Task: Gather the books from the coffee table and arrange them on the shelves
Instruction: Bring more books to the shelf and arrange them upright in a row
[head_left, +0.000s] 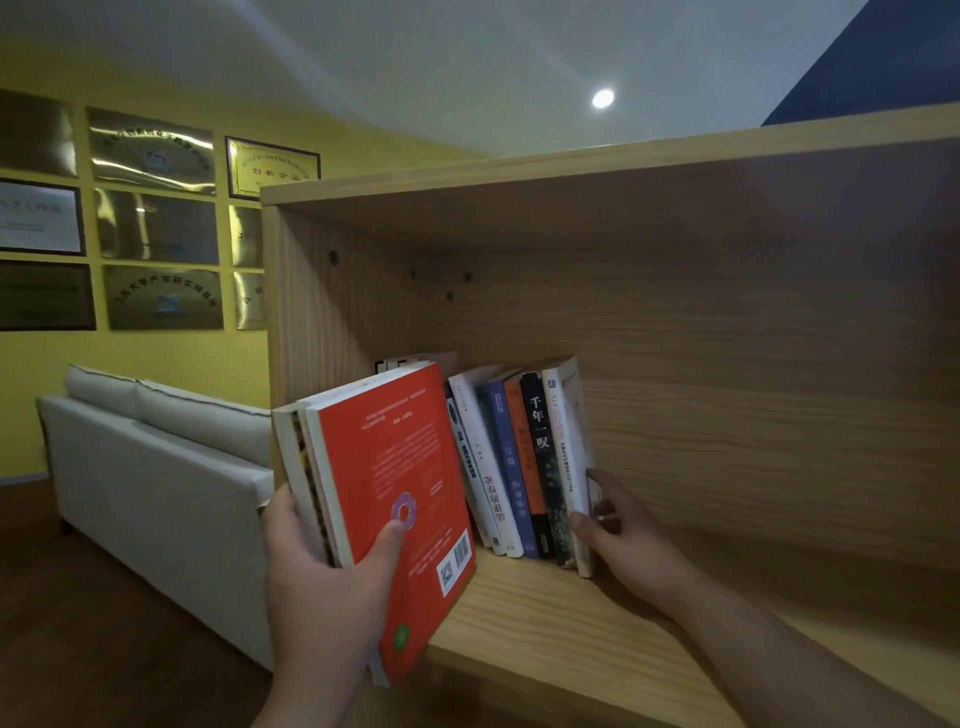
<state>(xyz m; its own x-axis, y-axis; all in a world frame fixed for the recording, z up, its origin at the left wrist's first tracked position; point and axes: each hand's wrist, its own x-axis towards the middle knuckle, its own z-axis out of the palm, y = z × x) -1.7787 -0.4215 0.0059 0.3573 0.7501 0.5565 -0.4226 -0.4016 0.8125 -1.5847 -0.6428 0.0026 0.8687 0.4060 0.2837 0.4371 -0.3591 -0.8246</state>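
My left hand (322, 587) grips a small stack of books (395, 467) at the shelf's left front; the outermost has an orange-red cover with a barcode, and my thumb presses on that cover. A row of several books (519, 457) stands leaning leftward on the wooden shelf board (524, 623). My right hand (618, 525) rests against the row's right end, thumb on the front edge of the white book (569, 441) and fingers behind it. The right half of the shelf compartment holds nothing.
The wooden bookcase (623, 171) has a left side panel (306, 312) close to the held stack. A white sofa (156, 467) stands left of it, against a yellow wall with framed plaques (156, 228).
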